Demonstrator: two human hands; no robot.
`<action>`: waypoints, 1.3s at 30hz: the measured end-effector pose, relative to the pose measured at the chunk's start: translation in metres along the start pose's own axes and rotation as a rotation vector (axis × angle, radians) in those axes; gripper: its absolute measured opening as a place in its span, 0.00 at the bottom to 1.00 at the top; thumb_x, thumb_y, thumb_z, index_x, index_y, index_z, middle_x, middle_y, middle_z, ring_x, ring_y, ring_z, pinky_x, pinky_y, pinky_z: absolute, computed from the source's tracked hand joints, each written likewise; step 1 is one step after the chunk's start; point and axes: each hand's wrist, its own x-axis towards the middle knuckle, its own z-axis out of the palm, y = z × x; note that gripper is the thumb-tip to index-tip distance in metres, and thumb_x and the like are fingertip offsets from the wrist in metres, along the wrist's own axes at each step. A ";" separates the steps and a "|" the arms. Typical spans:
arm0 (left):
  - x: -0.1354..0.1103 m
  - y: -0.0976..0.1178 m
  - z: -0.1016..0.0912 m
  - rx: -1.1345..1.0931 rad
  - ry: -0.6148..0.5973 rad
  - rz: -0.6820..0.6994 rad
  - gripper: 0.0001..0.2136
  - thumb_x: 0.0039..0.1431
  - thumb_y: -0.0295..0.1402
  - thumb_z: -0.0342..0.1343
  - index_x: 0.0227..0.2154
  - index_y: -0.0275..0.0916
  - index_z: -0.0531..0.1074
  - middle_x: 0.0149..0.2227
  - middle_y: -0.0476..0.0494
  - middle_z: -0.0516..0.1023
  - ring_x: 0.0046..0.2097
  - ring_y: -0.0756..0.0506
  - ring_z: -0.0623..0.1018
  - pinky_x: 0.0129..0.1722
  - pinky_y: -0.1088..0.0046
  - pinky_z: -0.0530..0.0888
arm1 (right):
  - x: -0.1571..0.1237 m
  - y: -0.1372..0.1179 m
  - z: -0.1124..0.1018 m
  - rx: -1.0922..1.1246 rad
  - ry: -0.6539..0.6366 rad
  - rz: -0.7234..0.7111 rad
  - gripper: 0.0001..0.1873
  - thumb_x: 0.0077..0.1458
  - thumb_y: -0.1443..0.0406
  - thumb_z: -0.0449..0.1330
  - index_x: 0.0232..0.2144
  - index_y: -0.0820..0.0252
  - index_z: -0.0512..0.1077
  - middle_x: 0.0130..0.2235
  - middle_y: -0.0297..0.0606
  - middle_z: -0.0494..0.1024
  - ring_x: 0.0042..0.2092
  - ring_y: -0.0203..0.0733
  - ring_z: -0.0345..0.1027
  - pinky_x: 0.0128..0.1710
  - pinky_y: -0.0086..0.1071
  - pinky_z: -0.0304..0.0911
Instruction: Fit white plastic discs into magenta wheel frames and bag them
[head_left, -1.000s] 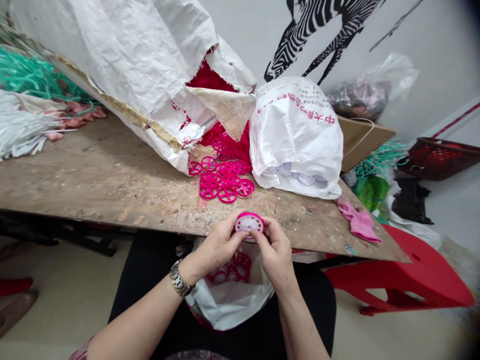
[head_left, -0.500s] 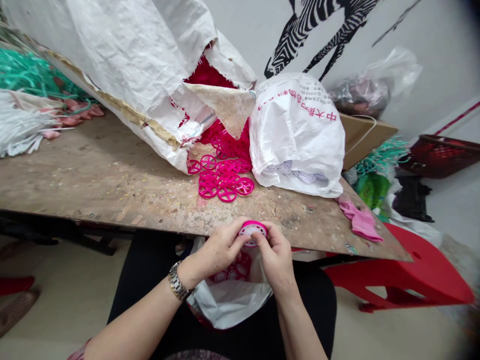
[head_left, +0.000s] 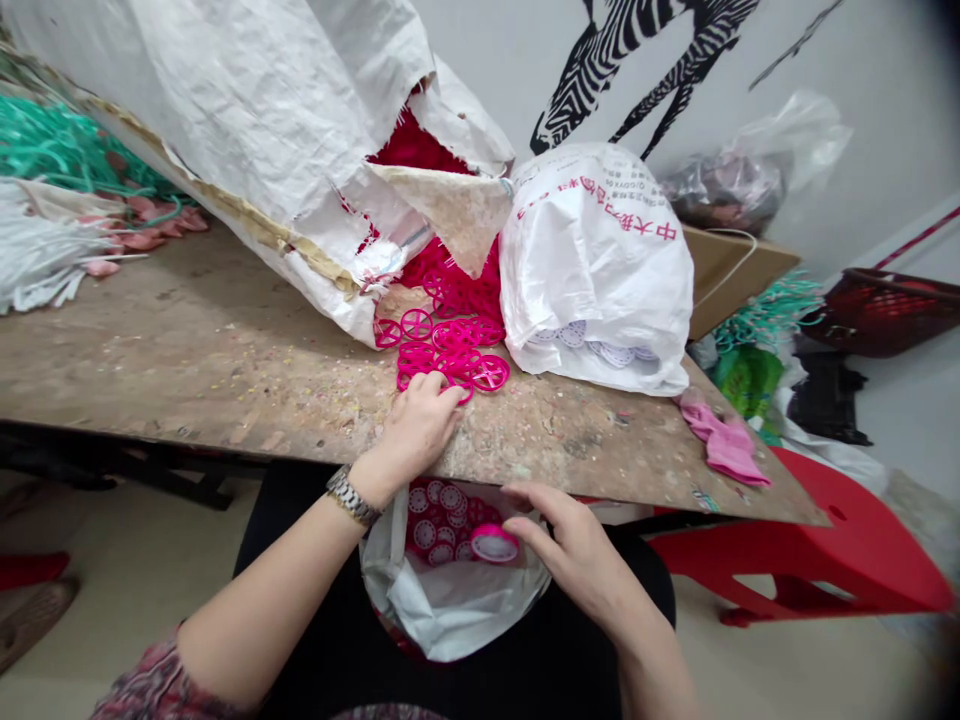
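Note:
My left hand (head_left: 421, 428), with a metal watch on the wrist, reaches to the front of a pile of pink plastic spoked rings (head_left: 454, 340) on the table. Its fingers are bent over a ring at the near edge, their tips partly hidden. Over an open white bag (head_left: 461, 615) on my lap, my right hand (head_left: 566, 535) is open, thumb and fingers apart. Just off its thumb is a pink ring with a white disc fitted in it (head_left: 495, 544), inside the bag's mouth. Several similar pink-and-white pieces (head_left: 435, 525) lie deeper in the bag.
A big torn white sack (head_left: 247, 130) spills the rings. Beside it stands a white bag of pale scalloped discs (head_left: 600, 270). A pink cloth piece (head_left: 724, 440) lies at the table's right end, near a red stool (head_left: 810, 550). Green and white strands (head_left: 67, 200) are at left.
Both hands held the pink-and-white piece together above the bag. Now it is let go and lower, in the bag's mouth. My left hand has moved forward to the rings; my right has opened.

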 end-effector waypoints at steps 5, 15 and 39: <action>0.016 -0.009 0.014 0.202 -0.059 0.003 0.10 0.66 0.32 0.49 0.40 0.36 0.75 0.45 0.35 0.71 0.48 0.37 0.68 0.46 0.59 0.70 | 0.002 0.007 0.007 -0.040 0.100 -0.053 0.12 0.61 0.61 0.58 0.45 0.56 0.76 0.47 0.41 0.81 0.50 0.49 0.73 0.52 0.40 0.65; 0.006 -0.006 0.007 -0.415 -0.033 0.042 0.07 0.63 0.30 0.54 0.30 0.36 0.74 0.39 0.41 0.73 0.43 0.43 0.71 0.47 0.64 0.68 | 0.013 0.004 0.011 0.065 0.260 -0.120 0.12 0.63 0.63 0.57 0.47 0.54 0.75 0.47 0.39 0.79 0.48 0.44 0.73 0.49 0.36 0.66; -0.011 0.019 0.021 -1.356 -0.160 -0.452 0.14 0.59 0.44 0.57 0.40 0.39 0.74 0.26 0.49 0.77 0.23 0.48 0.76 0.23 0.75 0.74 | 0.114 0.026 -0.047 -0.162 0.425 -0.007 0.18 0.63 0.58 0.51 0.42 0.57 0.78 0.39 0.39 0.83 0.41 0.44 0.77 0.44 0.36 0.69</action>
